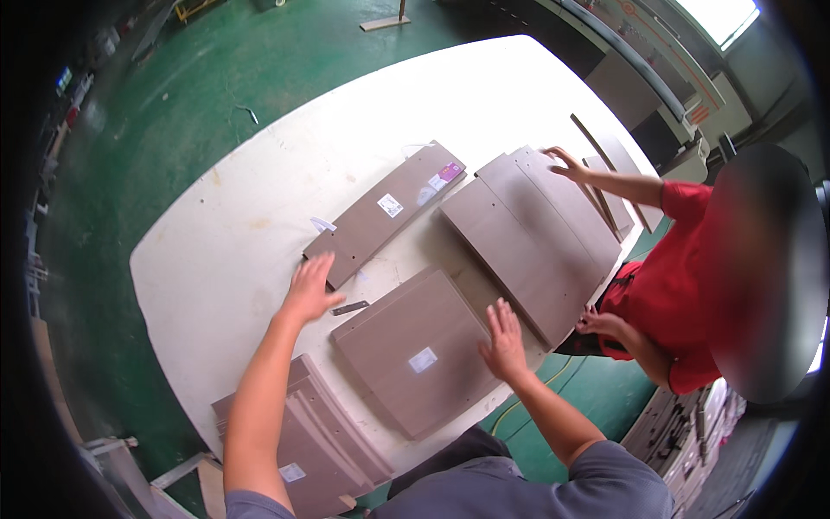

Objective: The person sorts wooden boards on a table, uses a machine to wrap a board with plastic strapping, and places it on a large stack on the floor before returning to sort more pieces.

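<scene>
From my remote seat I see the left hand (309, 290), fingers spread and gripping nothing, just beside the long grey-brown wooden board (386, 213); the right hand (504, 339) presses flat and open on the square grey-brown panel (415, 350) lying on the white worktable (233, 251)

Bare hands (506, 342) on brown panel (413, 350)
</scene>
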Available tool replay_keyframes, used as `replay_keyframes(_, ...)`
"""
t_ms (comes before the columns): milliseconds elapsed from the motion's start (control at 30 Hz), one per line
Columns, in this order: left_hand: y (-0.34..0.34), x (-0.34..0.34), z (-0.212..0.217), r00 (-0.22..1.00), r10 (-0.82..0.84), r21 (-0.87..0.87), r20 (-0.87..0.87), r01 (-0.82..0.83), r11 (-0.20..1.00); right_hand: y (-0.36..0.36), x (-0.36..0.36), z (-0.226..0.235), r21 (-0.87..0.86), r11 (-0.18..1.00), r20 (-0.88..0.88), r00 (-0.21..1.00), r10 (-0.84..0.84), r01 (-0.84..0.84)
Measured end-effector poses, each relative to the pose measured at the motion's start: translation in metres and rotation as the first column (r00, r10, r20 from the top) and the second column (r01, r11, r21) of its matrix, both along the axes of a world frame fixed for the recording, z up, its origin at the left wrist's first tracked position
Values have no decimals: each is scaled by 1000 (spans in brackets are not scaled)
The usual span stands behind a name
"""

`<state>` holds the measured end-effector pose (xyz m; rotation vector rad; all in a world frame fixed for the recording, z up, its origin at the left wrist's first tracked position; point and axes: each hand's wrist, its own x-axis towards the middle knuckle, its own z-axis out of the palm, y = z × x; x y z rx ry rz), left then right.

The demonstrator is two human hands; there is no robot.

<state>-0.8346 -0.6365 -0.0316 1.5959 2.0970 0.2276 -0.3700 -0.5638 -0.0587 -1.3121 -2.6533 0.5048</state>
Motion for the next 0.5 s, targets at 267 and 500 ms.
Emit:
replay_keyframes(267,-316,82,105,934,327,96,145,-342,935,-183,95,-36,-187,981,176,984,-22,55)
replay_keyframes(500,-551,167,34,792,608,238,56,-601,763,-271,208,-88,-404,787,447,852,-274,465)
